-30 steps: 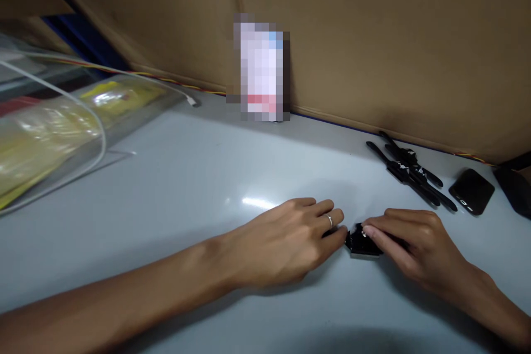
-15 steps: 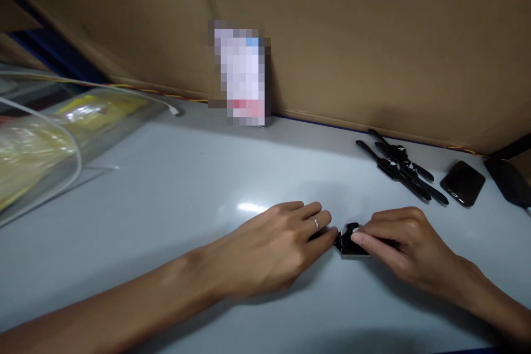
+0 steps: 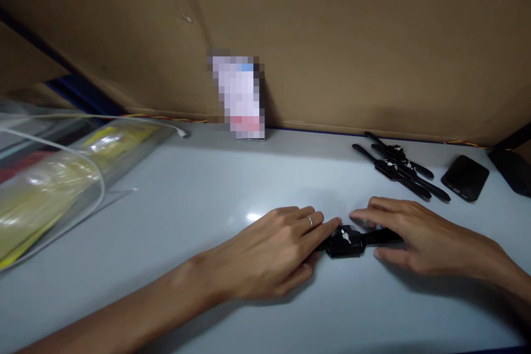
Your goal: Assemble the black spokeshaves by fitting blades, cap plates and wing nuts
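A black spokeshave (image 3: 346, 243) with a silver thumbscrew at its middle lies crosswise on the table in front of me. My left hand (image 3: 286, 249), a ring on one finger, lies over its left handle and holds it, with the fingertips at the edge of the central body. Most of that handle is hidden beneath the hand. Around the right handle, my right hand (image 3: 410, 232) has thumb and fingers apart and does not grip. Farther back sit several similar black spokeshaves (image 3: 396, 166), piled together with silver parts showing.
A dark phone-like device (image 3: 465, 178) lies at the right, near a black object (image 3: 510, 171). At the left are yellow items in clear plastic (image 3: 83, 171) and a white cable (image 3: 99, 177). A blurred-out upright item (image 3: 240, 94) leans on the cardboard wall (image 3: 352, 38).
My right hand has let go of the spokeshave's middle, opened and moved right, baring the thumbscrew and right handle. My left hand stays on the left side. The view has shifted slightly.
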A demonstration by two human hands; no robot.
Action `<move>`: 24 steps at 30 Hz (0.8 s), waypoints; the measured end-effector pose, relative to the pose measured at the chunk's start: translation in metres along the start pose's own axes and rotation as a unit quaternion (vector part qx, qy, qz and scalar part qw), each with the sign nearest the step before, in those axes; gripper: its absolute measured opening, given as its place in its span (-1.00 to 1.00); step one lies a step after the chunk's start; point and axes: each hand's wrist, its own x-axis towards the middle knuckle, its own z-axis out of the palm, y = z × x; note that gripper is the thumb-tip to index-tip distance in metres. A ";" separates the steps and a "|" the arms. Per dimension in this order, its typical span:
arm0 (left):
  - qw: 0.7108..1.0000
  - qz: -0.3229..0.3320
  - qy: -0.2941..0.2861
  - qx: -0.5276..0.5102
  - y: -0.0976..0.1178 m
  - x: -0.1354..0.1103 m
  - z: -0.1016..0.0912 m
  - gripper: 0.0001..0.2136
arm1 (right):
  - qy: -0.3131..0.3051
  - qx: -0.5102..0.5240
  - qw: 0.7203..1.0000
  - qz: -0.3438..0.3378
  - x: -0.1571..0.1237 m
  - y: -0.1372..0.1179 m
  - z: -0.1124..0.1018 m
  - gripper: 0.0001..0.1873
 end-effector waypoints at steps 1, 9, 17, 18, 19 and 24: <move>1.000 -0.004 -0.005 -0.009 0.000 0.000 -0.001 -0.52 | -0.002 0.002 1.000 -0.001 0.001 0.000 0.002 -0.52; 1.000 -0.011 -0.014 -0.026 -0.002 0.002 0.001 -0.68 | 0.008 0.004 0.999 -0.039 0.006 -0.003 0.009 -0.69; 0.999 -0.014 -0.021 -0.045 -0.002 0.001 0.000 -0.69 | 0.015 -0.038 0.998 -0.046 0.004 -0.006 0.008 -0.82; 0.999 -0.016 -0.020 -0.048 -0.002 0.001 0.000 -0.70 | 0.016 -0.043 0.998 -0.045 0.004 -0.006 0.008 -0.82; 0.998 -0.018 -0.018 -0.049 -0.002 0.001 -0.001 -0.70 | 0.020 -0.051 0.998 -0.044 0.004 -0.007 0.009 -0.84; 0.998 -0.015 -0.006 -0.053 -0.002 0.002 -0.001 -0.72 | 0.061 -0.113 0.991 -0.048 0.001 -0.009 0.016 -0.91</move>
